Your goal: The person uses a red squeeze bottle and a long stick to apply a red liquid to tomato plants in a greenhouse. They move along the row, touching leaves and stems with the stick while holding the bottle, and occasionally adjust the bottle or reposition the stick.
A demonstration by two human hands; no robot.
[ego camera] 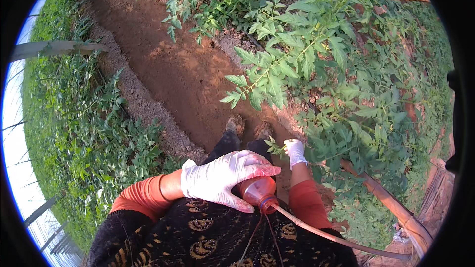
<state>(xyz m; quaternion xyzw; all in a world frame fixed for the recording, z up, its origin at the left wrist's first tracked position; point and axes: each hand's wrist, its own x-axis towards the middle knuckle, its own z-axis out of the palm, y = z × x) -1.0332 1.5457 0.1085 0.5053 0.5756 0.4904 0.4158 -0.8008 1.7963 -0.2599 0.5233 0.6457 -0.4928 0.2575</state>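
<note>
My left hand (226, 180), in a white glove with red stains on the fingers, is curled around a clear plastic bottle (259, 189) in front of my chest. Some red shows inside the bottle. A thin stick (334, 234) comes out of its mouth and runs to the lower right, and cords tied at the neck hang over my dark patterned top. Farther right, my gloved right hand (295, 150) pinches a small green tomato sprig (276, 148). Its fingers are closed, and part of the stem is hidden inside them.
A long leafy tomato branch (274, 68) leans over the dirt path (178, 70) ahead of my shoes. Dense plants (96, 129) line the left side. At right, a thick bamboo pole (393, 207) slants through the foliage. A grey post (61, 49) juts in at upper left.
</note>
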